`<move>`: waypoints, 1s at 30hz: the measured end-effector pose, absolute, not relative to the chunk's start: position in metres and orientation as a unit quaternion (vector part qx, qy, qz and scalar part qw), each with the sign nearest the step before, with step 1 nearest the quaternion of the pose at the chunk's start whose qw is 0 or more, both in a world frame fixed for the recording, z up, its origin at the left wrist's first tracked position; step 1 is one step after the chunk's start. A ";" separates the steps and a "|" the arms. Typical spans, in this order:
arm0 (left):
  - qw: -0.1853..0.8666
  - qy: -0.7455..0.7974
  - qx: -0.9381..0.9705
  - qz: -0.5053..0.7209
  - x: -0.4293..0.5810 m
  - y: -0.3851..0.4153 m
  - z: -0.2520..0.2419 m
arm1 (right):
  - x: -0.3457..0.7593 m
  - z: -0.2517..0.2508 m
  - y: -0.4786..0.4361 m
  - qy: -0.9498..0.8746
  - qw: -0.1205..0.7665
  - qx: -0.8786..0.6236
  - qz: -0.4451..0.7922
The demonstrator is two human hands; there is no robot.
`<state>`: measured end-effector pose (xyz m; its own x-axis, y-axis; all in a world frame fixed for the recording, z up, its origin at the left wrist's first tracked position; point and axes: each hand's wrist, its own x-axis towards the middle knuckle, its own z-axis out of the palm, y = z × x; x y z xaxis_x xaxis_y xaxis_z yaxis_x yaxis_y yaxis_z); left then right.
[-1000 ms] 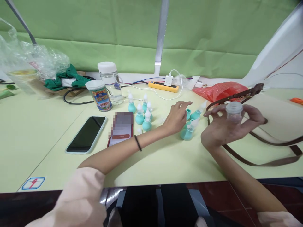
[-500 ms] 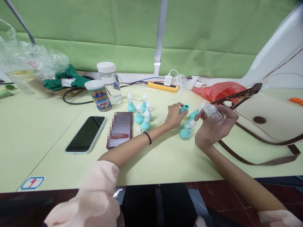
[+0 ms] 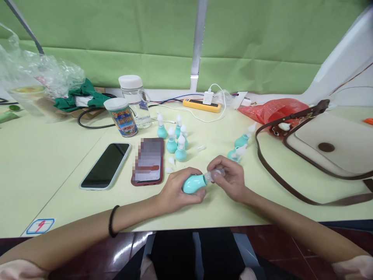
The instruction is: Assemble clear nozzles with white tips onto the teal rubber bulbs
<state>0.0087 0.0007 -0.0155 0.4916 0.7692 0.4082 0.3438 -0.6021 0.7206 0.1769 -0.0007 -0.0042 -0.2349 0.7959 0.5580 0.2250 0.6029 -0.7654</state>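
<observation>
My left hand [image 3: 177,190] is wrapped round a teal rubber bulb [image 3: 192,184], held on its side above the table with its mouth toward the right. Between the fingertips of my right hand [image 3: 230,177] is a clear plastic nozzle piece [image 3: 217,174], its narrow end right at the bulb's mouth. Whether that end is inside the bulb I cannot tell. Several teal bulb aspirators [image 3: 181,149] with clear tips stand in a group beyond my left hand. Two more teal aspirators [image 3: 241,140] lie tilted beyond my right hand. Small clear tips [image 3: 171,160] lie near the phones.
On the left are a red-cased phone [image 3: 148,161], a pale-cased phone [image 3: 105,166], a printed can [image 3: 124,120] and a water bottle [image 3: 135,101]. A yellow power strip [image 3: 201,105] lies at the back. To the right are a red plastic bag [image 3: 271,111] and a cream handbag [image 3: 346,136] with a brown strap.
My left hand has brought the teal bulb from the middle back toward me and to the left. My right hand has moved left with the clear nozzle piece, and the two parts now meet.
</observation>
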 end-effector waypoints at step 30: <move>0.212 0.361 0.846 0.330 0.007 0.001 -0.024 | 0.161 -0.018 0.000 -0.731 0.385 -0.436 0.356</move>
<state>0.0068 0.0008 -0.0240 0.5214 0.7503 0.4065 0.4704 -0.6502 0.5967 0.1611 0.0005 -0.0183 -0.3223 0.9123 0.2525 0.3628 0.3654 -0.8572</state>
